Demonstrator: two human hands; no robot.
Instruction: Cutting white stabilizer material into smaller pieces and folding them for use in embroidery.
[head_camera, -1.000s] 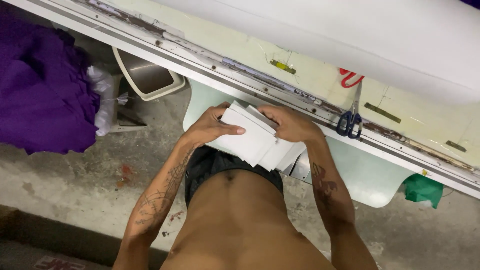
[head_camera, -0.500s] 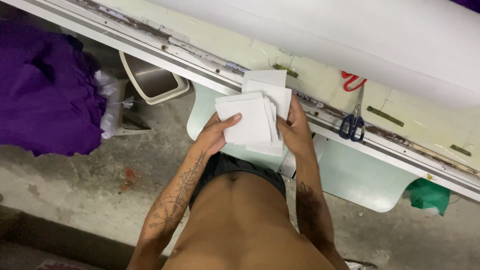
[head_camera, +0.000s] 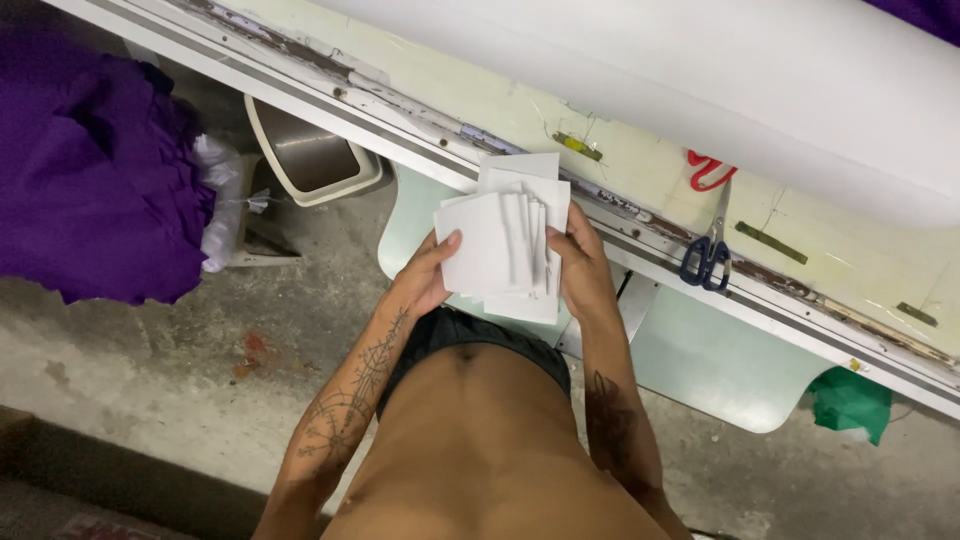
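The left hand (head_camera: 425, 275) gripped a fanned stack of white cards (head_camera: 505, 250), its thumb lying across the front of the nearest card and its fingers hidden behind the stack. The right hand (head_camera: 580, 270) closed on the opposite side of the same stack, thumb pressed on the right-hand cards, fingers curled out of sight at the back. The cards were held in the air just in front of the near edge of the worktable (head_camera: 640, 215), their upper corners overlapping that edge in the view, none of them resting on it.

Past the cards, blue-handled scissors (head_camera: 708, 255) lay at the near edge of the worktable, well to the right of the hands, with a red-handled tool (head_camera: 708, 170) just beyond them. A large white roll (head_camera: 700, 80) stretched along the far side of the worktable. Below the table edge a pale green stool seat (head_camera: 710, 365) sat behind the right forearm, a beige bin (head_camera: 310, 155) stood to the left, and purple cloth (head_camera: 90, 170) hung at the left edge of the view. A green scrap (head_camera: 850, 400) lay on the concrete floor (head_camera: 180, 380) at the right.

Both forearms rose from the bare torso, bent inward at the wrists, palms facing each other, nothing between them and the cards.
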